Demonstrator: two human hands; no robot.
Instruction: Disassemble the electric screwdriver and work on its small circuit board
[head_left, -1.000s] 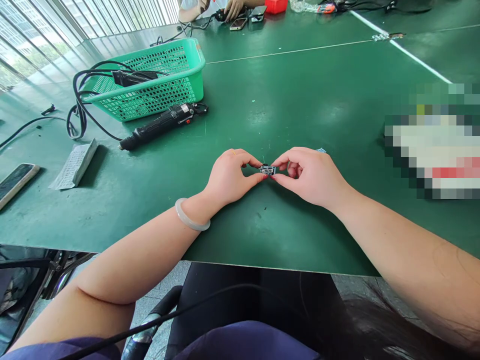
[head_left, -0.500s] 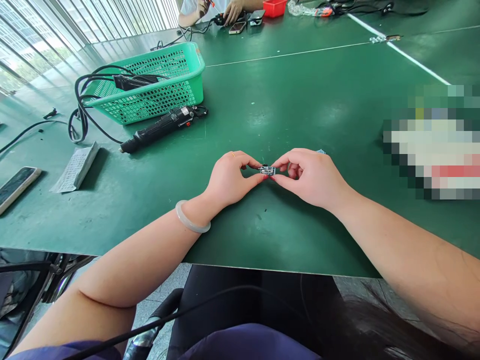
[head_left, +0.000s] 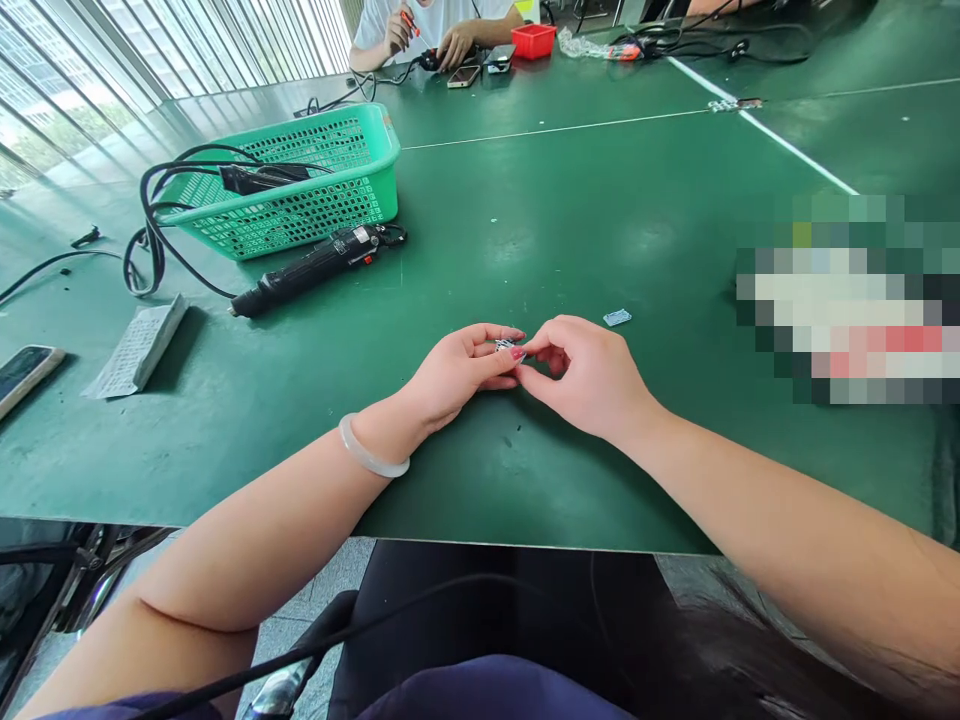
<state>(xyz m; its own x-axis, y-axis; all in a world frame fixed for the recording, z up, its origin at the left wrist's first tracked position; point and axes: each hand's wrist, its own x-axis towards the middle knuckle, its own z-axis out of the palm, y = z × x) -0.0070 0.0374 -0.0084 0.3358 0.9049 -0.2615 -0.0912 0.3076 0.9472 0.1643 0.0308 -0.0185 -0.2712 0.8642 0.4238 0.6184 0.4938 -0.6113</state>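
Note:
My left hand (head_left: 457, 370) is turned partly palm-up, a bracelet on its wrist. Between its thumb and fingers sits a small black-and-silver part (head_left: 504, 345), mostly covered, so its kind does not show. From the right, my right hand (head_left: 589, 370) pinches at the end of this part with thumb and forefinger, its other fingers curled in. Both hands are just above the green table (head_left: 465, 480), fingertips meeting. Beyond my right hand a small light-blue flat piece (head_left: 617, 317) lies on the table.
To the left are a black electric screwdriver (head_left: 319, 268), a green basket (head_left: 300, 215) with black cable, a folded paper packet (head_left: 142, 345) and a phone (head_left: 26, 375). Across the table a person (head_left: 431, 35) works beside a red bin (head_left: 533, 41). A blurred pale object (head_left: 847, 310) is at right.
My left hand has rolled palm-up, and its fingers now cover more of the part. My right hand has shifted slightly left, revealing the light-blue piece. The whole view has shifted a little.

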